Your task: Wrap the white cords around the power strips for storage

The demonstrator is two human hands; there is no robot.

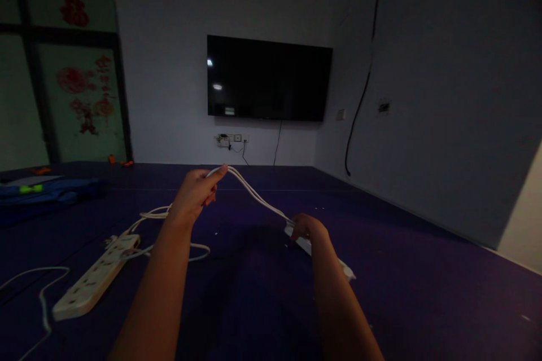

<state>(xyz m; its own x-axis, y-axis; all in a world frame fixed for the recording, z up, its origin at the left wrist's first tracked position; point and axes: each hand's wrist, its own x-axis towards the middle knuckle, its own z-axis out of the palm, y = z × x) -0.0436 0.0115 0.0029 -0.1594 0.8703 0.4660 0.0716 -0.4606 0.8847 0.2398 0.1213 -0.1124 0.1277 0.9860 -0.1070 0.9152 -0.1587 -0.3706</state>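
Note:
My left hand [195, 193] is raised above the dark purple floor, its fingers pinched on a doubled white cable [254, 194]. The cable slopes down to the right to my right hand [308, 229], which is closed on it near a white power strip [342, 268] lying partly under my right forearm. More of the white cable loops on the floor below my left hand. A second, longer white power strip [95, 279] lies on the floor to the left.
A black TV [268, 78] hangs on the far wall above wall sockets [231, 139]. A black cable [364, 76] runs down the right wall. A blue mat with a green item [46, 190] lies at far left. Another white cord [40, 293] trails at bottom left.

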